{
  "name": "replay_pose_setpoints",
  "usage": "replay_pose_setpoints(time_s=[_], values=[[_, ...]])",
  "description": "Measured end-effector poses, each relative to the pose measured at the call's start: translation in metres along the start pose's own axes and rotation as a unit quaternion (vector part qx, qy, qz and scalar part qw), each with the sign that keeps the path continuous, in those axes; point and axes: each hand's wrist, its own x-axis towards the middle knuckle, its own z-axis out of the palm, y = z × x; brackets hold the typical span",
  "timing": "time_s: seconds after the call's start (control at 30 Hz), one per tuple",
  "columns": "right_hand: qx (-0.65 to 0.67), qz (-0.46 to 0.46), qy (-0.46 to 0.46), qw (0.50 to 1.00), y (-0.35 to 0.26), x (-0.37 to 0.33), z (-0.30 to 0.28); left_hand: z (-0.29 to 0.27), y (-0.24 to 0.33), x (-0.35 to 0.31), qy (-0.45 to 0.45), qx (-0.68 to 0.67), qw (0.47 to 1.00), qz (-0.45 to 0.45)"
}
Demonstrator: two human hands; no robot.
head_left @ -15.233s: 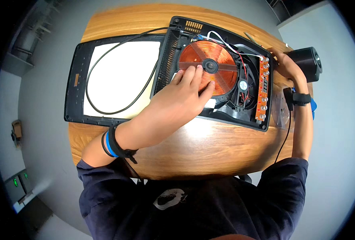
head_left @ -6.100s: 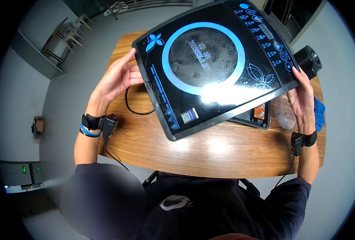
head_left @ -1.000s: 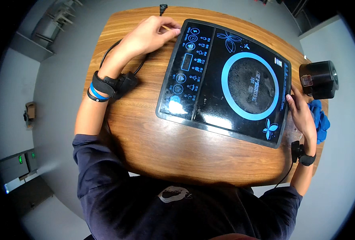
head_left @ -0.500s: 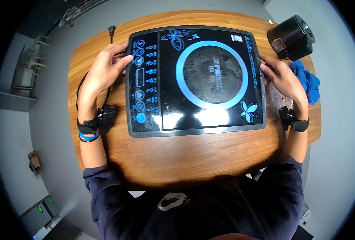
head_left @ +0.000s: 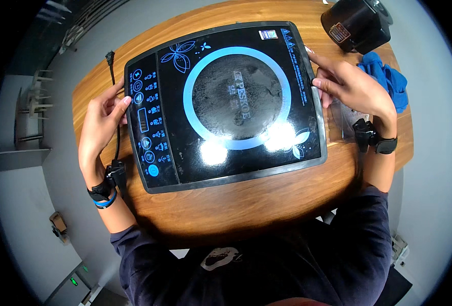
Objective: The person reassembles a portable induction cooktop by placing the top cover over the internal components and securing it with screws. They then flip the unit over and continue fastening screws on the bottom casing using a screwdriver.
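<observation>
Between my hands is a black induction cooktop (head_left: pixel 236 97) with a blue ring, blue flower prints and a column of touch buttons along its left side. It is turned slightly anticlockwise over the wooden table. My left hand (head_left: pixel 103 115) grips its left edge, thumb on top and fingers curled underneath. At the right edge, my right hand (head_left: pixel 346 84) holds on with the thumb at the rim; its lower fingers are partly hidden. A black power cord with a plug (head_left: pixel 110 58) lies beside my left hand.
A black cylindrical appliance (head_left: pixel 356 25) stands at the table's far right. Near it lies a crumpled blue cloth (head_left: pixel 386 81). A clear plastic item (head_left: pixel 344 122) sits under my right wrist. The wooden table (head_left: pixel 226 214) has a rounded near edge.
The cooktop has moved left and toward me, turned a little anticlockwise, and looks larger. Both hands have kept hold of it, the left hand shifting left and nearer.
</observation>
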Motion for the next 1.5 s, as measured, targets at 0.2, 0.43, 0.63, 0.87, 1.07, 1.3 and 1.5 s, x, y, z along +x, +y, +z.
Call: replay_pose_setpoints(time_s=[0.2, 0.43, 0.63, 0.87, 1.07, 1.3, 1.5], values=[[0.003, 0.024, -0.019, 1.0, -0.004, 0.004, -0.002, -0.003, -0.003, 0.003, -0.013, -0.009, 1.0, -0.013], [-0.006, 0.03, -0.006, 1.0, -0.002, 0.001, 0.0, 0.0, -0.008, 0.005, -0.019, -0.058, 0.997, -0.037], [-0.003, 0.078, -0.014, 0.997, -0.009, 0.024, -0.012, -0.006, -0.002, 0.005, -0.059, -0.127, 0.988, -0.061], [0.038, 0.129, -0.015, 0.991, -0.02, 0.047, -0.014, 0.013, 0.005, 0.033, -0.098, -0.165, 0.98, -0.044], [0.155, 0.094, 0.034, 0.983, 0.007, 0.049, 0.004, 0.012, -0.011, 0.043, -0.105, -0.185, 0.977, -0.031], [0.175, 0.003, 0.089, 0.981, -0.02, 0.027, -0.003, -0.002, 0.022, 0.007, -0.009, -0.155, 0.986, 0.056], [0.1, -0.088, 0.125, 0.983, -0.059, 0.012, -0.001, -0.034, 0.043, -0.043, 0.181, -0.1, 0.968, 0.143]])
